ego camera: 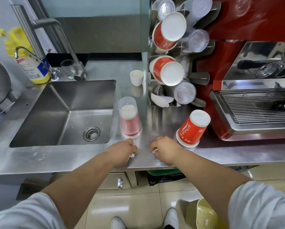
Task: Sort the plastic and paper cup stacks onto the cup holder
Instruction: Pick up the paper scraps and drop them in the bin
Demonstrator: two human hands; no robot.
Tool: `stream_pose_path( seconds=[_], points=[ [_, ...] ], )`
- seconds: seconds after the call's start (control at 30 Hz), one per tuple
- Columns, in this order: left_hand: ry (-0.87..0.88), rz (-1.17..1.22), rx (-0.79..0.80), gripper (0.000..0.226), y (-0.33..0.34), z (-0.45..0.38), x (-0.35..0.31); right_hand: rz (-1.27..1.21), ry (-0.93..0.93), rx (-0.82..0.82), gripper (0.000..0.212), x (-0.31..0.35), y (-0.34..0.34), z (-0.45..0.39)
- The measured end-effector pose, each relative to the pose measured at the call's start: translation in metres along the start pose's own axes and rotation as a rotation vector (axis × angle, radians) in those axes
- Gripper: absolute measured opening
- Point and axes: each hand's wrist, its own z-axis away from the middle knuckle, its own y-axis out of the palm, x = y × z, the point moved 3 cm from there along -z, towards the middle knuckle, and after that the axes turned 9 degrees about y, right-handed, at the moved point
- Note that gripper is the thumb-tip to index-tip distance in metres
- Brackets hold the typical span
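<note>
Mixed stack (130,118), clear plastic over red paper, stands inverted on tabletop (72,156) beside sink. Judged light, thin-walled, crushable; best gripped mid-wall. Left hand (123,148) and right hand (165,148) are curled; white scraps seem pinched.

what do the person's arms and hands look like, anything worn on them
Both forearms are bare from above the elbow down. The upper arms wear short, loose, pale grey-white sleeves. The left hand and right hand are bare: no gloves, watch or rings visible.
</note>
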Motion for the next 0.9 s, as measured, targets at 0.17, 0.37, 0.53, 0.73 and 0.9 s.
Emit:
stream_pose_path(
  seconds=[0.17, 0.37, 0.53, 0.73, 0.9],
  points=[
    [-0.038, 0.046, -0.016, 0.023, -0.015, 0.007, 0.006, 0.011, -0.026, 0.007, 0.023, 0.006, -0.017, 0.004],
    [-0.020, 0.003, 0.043, 0.036, -0.047, 0.010, 0.008, 0.059, -0.078, 0.017, 0.022, 0.022, -0.053, 0.006],
    [0.046, 0.020, -0.083, 0.033, -0.078, 0.028, 0.011, 0.082, -0.126, -0.042, 0.020, 0.036, -0.089, 0.012],
    [0.135, 0.051, -0.253, 0.037, -0.122, 0.050, 0.004, 0.081, -0.178, -0.198, 0.019, 0.043, -0.109, 0.031],
    [0.134, 0.081, -0.347, 0.035, -0.132, 0.063, 0.017, 0.037, -0.200, -0.312, 0.019, 0.053, -0.125, 0.043]
  ],
)
